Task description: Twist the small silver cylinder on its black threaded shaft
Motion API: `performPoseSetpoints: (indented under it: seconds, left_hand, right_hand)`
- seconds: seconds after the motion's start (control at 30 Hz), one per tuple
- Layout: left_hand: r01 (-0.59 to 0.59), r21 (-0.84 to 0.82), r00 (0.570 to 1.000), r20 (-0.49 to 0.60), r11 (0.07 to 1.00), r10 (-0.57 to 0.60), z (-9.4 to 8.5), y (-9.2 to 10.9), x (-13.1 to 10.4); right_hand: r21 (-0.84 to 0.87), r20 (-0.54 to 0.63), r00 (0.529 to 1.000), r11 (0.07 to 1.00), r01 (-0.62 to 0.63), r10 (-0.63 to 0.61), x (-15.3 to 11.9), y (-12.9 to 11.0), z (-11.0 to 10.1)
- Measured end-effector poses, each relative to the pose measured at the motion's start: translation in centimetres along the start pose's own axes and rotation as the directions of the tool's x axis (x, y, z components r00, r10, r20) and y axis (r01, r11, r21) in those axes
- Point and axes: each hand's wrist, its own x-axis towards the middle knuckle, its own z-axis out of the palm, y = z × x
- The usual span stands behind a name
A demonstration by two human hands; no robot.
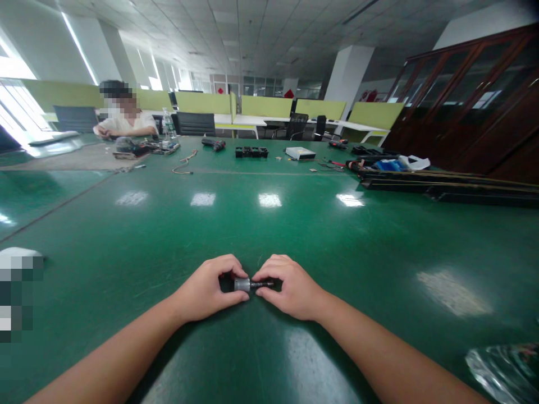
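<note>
Low in the middle of the head view, a small silver metal cylinder with a thin dark, ridged shaft (242,284) lies sideways at the green tabletop. My left hand (210,286) curls around the silver end, thumb on the near side and fingers on the far side. Around the dark shaft, my right hand (290,285) closes from the right with thumb and forefinger. The two hands face each other, their fingertips a short gap apart. Exactly how firmly the fingertips press on the part cannot be made out.
Across the green table (269,224) lie a power drill (214,144), a black slotted block (251,152), a white box (300,153) and a cord (184,163). Long black bars (442,182) stretch along the right. Another person (126,120) sits far left. Clear plastic (505,370) is near right.
</note>
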Motion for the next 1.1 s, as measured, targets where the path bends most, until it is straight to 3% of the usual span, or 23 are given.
performPoseSetpoints:
  seconds: [1.1]
  left_hand:
    - [-0.014, 0.011, 1.0, -0.017, 1.0, 0.014, 0.04, 0.09, 0.09]
  right_hand:
    - [-0.003, 0.009, 0.999, 0.999, -0.043, 0.043, 0.08, -0.19, -0.23]
